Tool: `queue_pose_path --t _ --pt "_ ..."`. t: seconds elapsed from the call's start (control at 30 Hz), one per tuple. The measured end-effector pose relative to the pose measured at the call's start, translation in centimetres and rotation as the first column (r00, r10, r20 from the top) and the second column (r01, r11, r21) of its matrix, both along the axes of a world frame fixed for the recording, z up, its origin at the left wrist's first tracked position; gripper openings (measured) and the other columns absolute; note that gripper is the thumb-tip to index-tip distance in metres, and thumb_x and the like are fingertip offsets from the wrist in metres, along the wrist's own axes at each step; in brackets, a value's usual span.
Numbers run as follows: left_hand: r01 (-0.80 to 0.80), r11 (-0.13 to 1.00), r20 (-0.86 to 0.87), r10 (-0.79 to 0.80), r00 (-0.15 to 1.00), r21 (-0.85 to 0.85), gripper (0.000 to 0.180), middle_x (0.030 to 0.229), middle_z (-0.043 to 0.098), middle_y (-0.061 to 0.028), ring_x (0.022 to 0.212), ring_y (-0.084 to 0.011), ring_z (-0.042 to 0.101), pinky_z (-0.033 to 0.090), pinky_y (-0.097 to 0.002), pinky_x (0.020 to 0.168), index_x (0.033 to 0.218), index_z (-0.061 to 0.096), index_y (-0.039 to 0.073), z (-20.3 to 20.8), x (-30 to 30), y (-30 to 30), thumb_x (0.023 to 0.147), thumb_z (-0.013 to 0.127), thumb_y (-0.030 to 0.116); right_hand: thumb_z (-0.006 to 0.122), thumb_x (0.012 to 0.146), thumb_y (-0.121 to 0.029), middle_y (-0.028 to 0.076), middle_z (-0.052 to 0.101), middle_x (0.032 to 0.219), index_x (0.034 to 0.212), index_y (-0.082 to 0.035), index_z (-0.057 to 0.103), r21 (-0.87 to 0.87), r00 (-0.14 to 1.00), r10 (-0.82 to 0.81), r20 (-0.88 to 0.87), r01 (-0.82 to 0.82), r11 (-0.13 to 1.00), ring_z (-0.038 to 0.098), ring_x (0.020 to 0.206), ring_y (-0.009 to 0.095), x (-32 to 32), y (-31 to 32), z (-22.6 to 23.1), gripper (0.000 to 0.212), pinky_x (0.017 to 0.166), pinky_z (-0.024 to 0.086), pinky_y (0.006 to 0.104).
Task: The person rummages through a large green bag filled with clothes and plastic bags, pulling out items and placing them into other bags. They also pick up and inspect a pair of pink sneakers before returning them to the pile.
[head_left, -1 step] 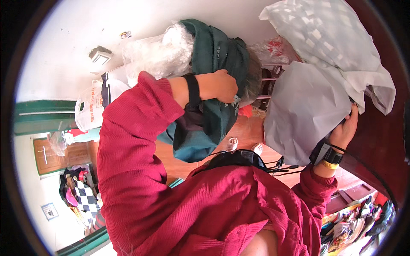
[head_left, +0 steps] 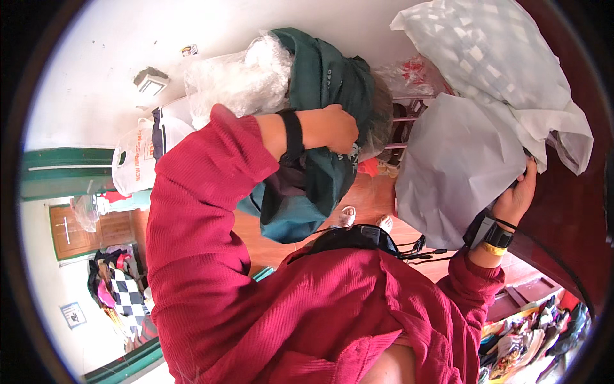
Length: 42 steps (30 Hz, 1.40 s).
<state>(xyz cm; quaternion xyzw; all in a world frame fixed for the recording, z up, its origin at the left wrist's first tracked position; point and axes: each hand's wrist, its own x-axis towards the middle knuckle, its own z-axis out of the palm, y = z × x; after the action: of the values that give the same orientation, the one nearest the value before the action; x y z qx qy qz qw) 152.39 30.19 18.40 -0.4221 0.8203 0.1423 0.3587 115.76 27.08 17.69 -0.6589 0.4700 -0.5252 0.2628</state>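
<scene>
My left hand (head_left: 338, 130), with a black band on its wrist, is closed in a fist on the dark green cloth bag (head_left: 326, 70). The bag sags open toward me, and dark fabric shows in its lower fold. On the right, my right hand (head_left: 517, 192) grips the edge of a pale grey plastic bag (head_left: 457, 157), its fingertips partly hidden by the folds. Above that, joined or overlapping, lies a whitish bag (head_left: 492, 54) with a checked pattern showing through. I cannot tell whether these two are one piece.
Clear plastic wrapping (head_left: 240, 77) bulges beside the green bag against the white wall. A white carrier bag (head_left: 135, 160) hangs at the left. Behind stands a pink rack (head_left: 404, 118) with shoes. A dark red surface (head_left: 569, 211) is at the right, and piled clothes (head_left: 534, 339) lie lower right.
</scene>
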Motion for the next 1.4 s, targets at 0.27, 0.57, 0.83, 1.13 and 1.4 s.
queue_pose_path --t 0.27,0.57,0.83,1.13,1.4 --pt "0.403 0.908 0.09 -0.395 0.914 -0.115 0.026 0.091 0.071 -0.0088 0.086 -0.0301 0.068 0.053 -0.0434 0.069 0.098 0.071 0.011 -8.5 -4.5 -5.6 0.083 0.058 0.027 0.048 0.067 0.001 0.006 0.051 0.083 0.082 0.0 0.046 0.047 0.998 -0.043 0.035 0.042 0.998 0.045 0.081 0.018 0.9 0.2 0.8 0.015 0.079 0.035 0.0235" --pt "0.198 0.921 0.263 -0.11 0.958 -0.335 0.044 0.142 0.045 -0.009 0.132 -0.0393 0.035 0.029 -0.0685 0.097 0.129 0.057 0.011 -22.2 -6.7 -5.2 0.089 0.052 0.029 0.049 0.069 -0.004 0.008 0.052 0.081 0.079 -0.001 0.046 -0.039 0.998 -0.068 -0.011 0.067 0.997 0.045 0.078 0.02 0.8 0.0 0.3 0.011 0.075 0.036 0.0265" --pt "0.271 0.94 0.26 -0.214 0.942 -0.208 0.052 0.132 0.052 -0.0036 0.127 -0.0301 0.043 0.034 -0.0635 0.095 0.127 0.057 0.013 -18.2 -6.7 -4.8 0.079 0.065 0.033 0.048 0.068 0.001 0.009 0.052 0.084 0.085 0.0 0.052 0.029 0.998 -0.069 0.012 0.069 0.997 0.047 0.08 0.022 0.1 0.0 -0.4 0.018 0.076 0.037 0.0267" --pt "0.421 0.881 0.165 -0.392 0.905 -0.215 0.057 0.113 0.061 0.0004 0.11 -0.0239 0.051 0.037 -0.0601 0.085 0.111 0.067 0.015 -10.8 -4.5 -3.3 0.063 0.077 0.043 0.044 0.068 0.003 0.011 0.056 0.088 0.097 0.002 0.057 0.033 0.994 -0.109 0.017 0.108 0.994 0.051 0.084 0.026 0.0 0.1 -1.0 0.032 0.079 0.039 0.029" --pt "0.367 0.919 0.157 -0.346 0.925 -0.142 0.053 0.117 0.062 -0.0003 0.12 -0.0269 0.049 0.026 -0.0562 0.103 0.114 0.066 0.015 -9.7 -5.0 -3.7 0.069 0.072 0.042 0.04 0.067 0.004 0.012 0.056 0.087 0.103 0.002 0.058 -0.012 0.967 -0.167 -0.193 0.168 0.986 0.05 0.081 0.027 0.8 1.2 -0.3 0.04 0.076 0.039 0.0312"
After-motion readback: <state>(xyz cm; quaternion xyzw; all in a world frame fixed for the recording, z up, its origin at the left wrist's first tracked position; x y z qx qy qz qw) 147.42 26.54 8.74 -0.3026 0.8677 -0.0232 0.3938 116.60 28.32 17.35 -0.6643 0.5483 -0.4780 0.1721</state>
